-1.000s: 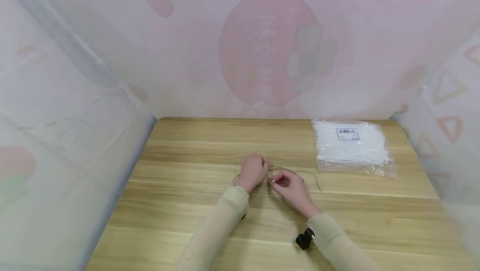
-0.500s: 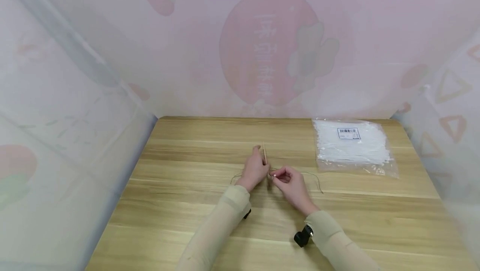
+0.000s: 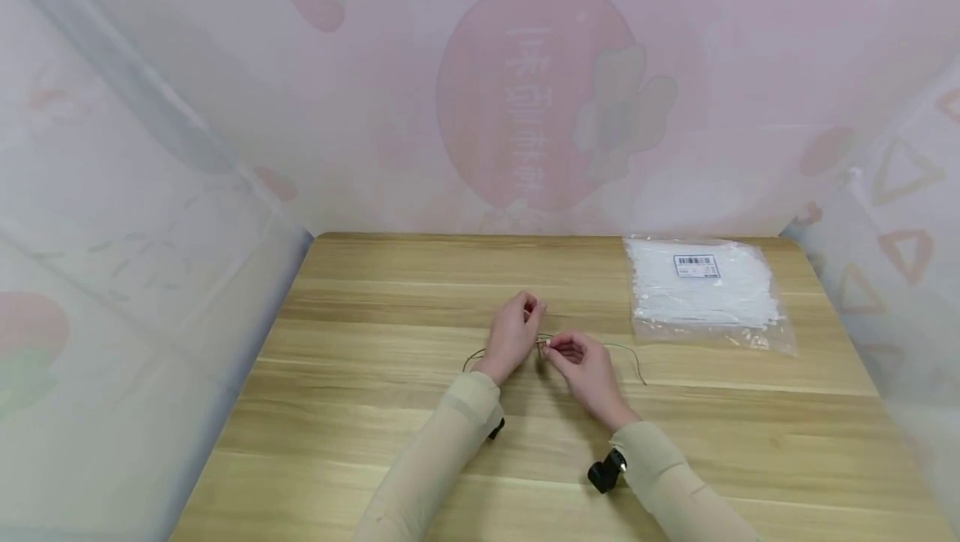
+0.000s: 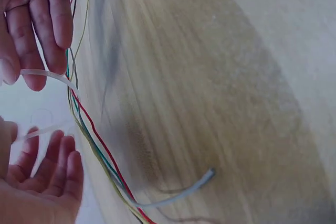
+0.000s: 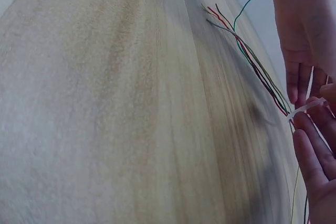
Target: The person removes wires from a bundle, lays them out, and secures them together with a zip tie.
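In the head view my left hand (image 3: 513, 333) and right hand (image 3: 588, 371) work close together over thin coloured wires (image 3: 630, 350). A white cable tie (image 4: 58, 77) passes around the wire bundle (image 4: 94, 142) in the left wrist view, with its two ends pinched by different hands. The right wrist view shows the cable tie (image 5: 307, 107) at the bundle's side and loose red, green and dark wire ends (image 5: 226, 17) fanning out. In the head view a small white part shows at my right fingertips; the left fingers partly hide the bundle.
A clear plastic bag of white cable ties (image 3: 701, 296) with a barcode label lies at the back right of the wooden table (image 3: 375, 292). Pale printed curtains (image 3: 375, 150) stand behind and on both sides. A black wrist camera (image 3: 606, 472) sits at the right cuff.
My left fingers, low over the wires a second ago, have risen and turned, and pinch the tie's tail. My right hand has shifted slightly; the bag has stayed put.
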A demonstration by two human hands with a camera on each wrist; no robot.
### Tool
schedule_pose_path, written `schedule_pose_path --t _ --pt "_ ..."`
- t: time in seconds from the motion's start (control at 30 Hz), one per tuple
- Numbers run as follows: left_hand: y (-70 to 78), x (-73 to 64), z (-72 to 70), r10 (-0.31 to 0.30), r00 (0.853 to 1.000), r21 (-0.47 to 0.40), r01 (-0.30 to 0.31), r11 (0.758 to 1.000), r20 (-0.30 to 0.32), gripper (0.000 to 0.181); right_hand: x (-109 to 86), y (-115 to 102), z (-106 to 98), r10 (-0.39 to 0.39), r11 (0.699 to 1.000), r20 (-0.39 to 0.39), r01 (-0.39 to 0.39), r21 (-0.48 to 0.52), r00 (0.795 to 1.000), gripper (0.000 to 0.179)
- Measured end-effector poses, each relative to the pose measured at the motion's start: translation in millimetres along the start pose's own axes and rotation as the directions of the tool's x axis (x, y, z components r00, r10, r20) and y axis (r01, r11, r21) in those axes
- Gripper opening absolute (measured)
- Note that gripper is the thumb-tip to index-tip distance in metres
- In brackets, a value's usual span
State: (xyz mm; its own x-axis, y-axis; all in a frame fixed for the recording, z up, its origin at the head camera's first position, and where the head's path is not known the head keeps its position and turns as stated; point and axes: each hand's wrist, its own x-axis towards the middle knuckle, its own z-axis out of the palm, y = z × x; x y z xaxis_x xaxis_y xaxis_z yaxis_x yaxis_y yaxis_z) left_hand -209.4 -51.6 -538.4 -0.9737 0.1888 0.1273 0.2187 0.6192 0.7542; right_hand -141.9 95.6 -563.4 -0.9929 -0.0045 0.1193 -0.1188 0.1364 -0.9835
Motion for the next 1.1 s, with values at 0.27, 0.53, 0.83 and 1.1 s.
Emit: schedule_pose_path --t 0.27,0.53,0.83,1.1 --pt "2.2 -1.4 -2.5 0.185 0.983 0.015 -0.185 0.983 -0.016 0.028 1.2 -2.5 -1.2 -0.015 0.999 -0.039 0.013 -0.036 0.999 0.008" --pt "-3.8 -7.5 -1.5 0.284 0.959 0.135 -0.28 0.95 -0.005 0.033 3.8 -5.4 -4.1 -0.031 0.999 -0.091 0.029 -0.019 0.995 0.019" --pt "-8.2 -9.9 -1.1 0.256 0.967 0.188 -0.255 0.949 0.018 0.03 9.8 -13.5 -10.9 -0.069 0.997 -0.14 0.066 -0.028 0.988 0.018" --pt "-8.3 -11.5 1.2 0.319 0.948 0.219 -0.311 0.925 -0.003 0.022 13.2 -16.0 -12.7 -0.087 0.996 -0.137 0.083 -0.031 0.987 0.017"
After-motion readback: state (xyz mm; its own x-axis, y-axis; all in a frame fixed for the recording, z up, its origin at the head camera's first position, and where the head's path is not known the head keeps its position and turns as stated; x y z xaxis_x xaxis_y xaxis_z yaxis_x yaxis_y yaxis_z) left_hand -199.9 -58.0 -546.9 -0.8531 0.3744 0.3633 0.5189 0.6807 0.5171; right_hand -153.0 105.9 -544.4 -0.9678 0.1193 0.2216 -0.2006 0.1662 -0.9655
